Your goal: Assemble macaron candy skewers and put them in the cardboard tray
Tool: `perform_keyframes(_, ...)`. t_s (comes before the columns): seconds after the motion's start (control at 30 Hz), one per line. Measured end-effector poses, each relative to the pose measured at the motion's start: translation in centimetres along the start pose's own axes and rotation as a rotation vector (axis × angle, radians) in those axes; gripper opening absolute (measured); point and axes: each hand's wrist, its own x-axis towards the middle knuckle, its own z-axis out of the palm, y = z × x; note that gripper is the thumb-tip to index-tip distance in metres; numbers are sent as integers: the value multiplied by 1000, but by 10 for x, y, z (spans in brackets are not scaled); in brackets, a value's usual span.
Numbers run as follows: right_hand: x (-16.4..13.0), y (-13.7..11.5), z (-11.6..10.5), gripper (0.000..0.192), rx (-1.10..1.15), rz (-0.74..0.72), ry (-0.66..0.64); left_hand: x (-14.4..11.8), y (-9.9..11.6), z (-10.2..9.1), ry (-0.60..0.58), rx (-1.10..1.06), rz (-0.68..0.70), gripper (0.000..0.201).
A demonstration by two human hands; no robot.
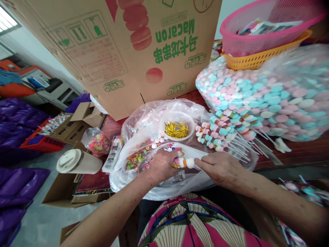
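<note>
A candy skewer with white, orange and pink pieces lies crosswise between my hands. My left hand is closed around its left end; a printed plastic wrapper shows beside those fingers. My right hand pinches the skewer's right end, at the white piece. Just beyond them, a round white tub holds gold twist ties. Finished-looking candy skewers with white sticks are piled to the right. Ring-shaped candies lie in clear plastic left of my left hand.
A large cardboard box stands behind the plastic sheet. At right are a big bag of pastel candies, an orange basket and a pink basket. A lidded cup and a small candy bag are at left.
</note>
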Motion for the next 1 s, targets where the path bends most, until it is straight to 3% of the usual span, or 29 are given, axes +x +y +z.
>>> perform_keyframes(0.23,6,6,-8,19,-46,-160,-57,8,13,-8,-176,-115,107,33)
perform_keyframes(0.4,10,-1,5,17,-5,-18,-235,15,32,2,-176,52,52,25)
perform_keyframes(0.47,8,0,11,17,21,-2,-231,15,29,-2,-213,-27,109,40)
perform_keyframes(0.57,1,6,15,18,21,-27,-110,14,9,-21,-273,-329,190,84)
perform_keyframes(0.6,-2,8,15,19,10,-34,-62,14,0,-28,-310,-409,191,90)
perform_keyframes(0.67,-6,13,12,22,-11,-40,19,14,-15,-39,-431,-469,179,80)
perform_keyframes(0.77,-9,16,5,25,-36,-32,68,11,-21,-40,-557,-504,201,43)
perform_keyframes(0.83,-11,17,1,25,-29,-16,16,8,-16,-33,-471,-461,181,31)
perform_keyframes(0.93,-12,17,-6,22,26,34,-140,1,-5,-24,-236,-138,0,27)
perform_keyframes(1.0,-12,16,-10,20,93,76,-235,-3,0,-21,-177,71,-112,29)
